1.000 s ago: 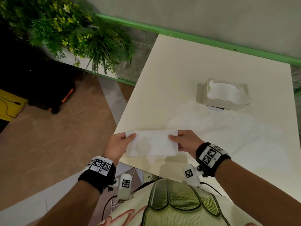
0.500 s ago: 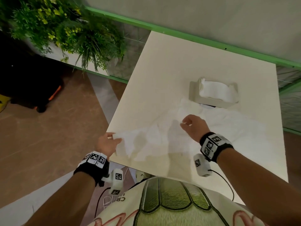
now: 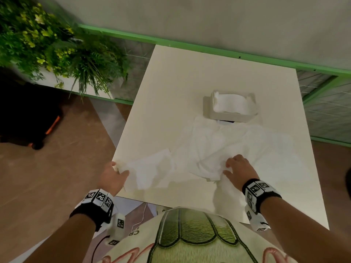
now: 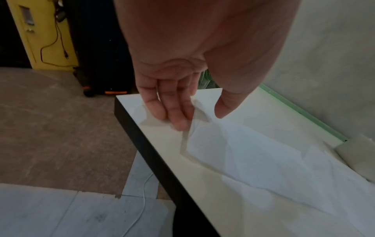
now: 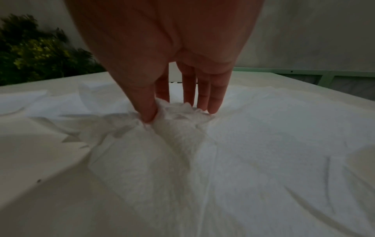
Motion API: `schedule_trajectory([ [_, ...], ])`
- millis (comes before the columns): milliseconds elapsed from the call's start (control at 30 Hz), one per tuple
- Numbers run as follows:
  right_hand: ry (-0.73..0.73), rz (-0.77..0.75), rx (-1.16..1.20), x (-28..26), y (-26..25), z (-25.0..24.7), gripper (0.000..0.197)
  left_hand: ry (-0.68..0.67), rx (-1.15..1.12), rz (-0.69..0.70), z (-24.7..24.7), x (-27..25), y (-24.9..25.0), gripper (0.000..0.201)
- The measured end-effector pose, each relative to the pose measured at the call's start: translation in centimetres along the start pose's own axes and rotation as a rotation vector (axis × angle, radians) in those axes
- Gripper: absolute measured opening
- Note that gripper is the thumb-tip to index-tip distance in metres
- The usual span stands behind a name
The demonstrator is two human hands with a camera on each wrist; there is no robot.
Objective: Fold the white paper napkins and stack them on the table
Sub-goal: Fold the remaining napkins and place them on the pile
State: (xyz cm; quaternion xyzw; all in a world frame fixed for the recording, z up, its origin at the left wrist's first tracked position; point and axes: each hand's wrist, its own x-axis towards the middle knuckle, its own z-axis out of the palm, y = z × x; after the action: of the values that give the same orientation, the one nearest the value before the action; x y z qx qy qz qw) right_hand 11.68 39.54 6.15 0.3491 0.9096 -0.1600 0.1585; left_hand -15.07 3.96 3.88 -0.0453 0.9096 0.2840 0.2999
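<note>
Seen from above the wrist, the right hand (image 5: 172, 67) reaches down onto a spread of loose white paper napkins (image 5: 253, 152) covering a pale desk (image 5: 40, 152). The thumb and fingertips (image 5: 215, 104) dig into the paper, pinching up a crumpled ridge of napkin (image 5: 178, 118) between them. Creases run out from that ridge toward the camera. Left of the hand, bare desk surface shows beside the napkins' ragged edge. Beyond the hand, at the far left, stands blurred green foliage (image 5: 36, 54); at the far right, a green frame (image 5: 304, 75) runs along a grey wall (image 5: 314, 35).
</note>
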Motion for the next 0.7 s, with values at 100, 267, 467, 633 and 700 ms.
schedule_trajectory([
  [100,0.017,-0.025,0.039,-0.4,0.7,-0.1,0.026,0.107,0.129,0.033,-0.8,-1.4,0.8,0.074],
  [267,-0.032,-0.125,0.140,-1.4,2.5,-0.6,0.031,0.227,0.447,0.511,0.5,-5.4,5.2,0.054],
  [467,0.086,-0.216,0.170,-3.2,5.9,-3.6,0.023,0.047,0.576,1.051,10.8,-9.7,13.4,0.041],
  [633,0.084,-0.234,0.126,-4.9,10.3,-5.8,0.021,0.005,0.707,0.885,17.8,-10.7,16.4,0.046],
  [700,0.084,-0.227,0.120,-5.5,12.0,-6.0,0.020,0.024,0.773,0.808,19.1,-10.4,16.2,0.048],
])
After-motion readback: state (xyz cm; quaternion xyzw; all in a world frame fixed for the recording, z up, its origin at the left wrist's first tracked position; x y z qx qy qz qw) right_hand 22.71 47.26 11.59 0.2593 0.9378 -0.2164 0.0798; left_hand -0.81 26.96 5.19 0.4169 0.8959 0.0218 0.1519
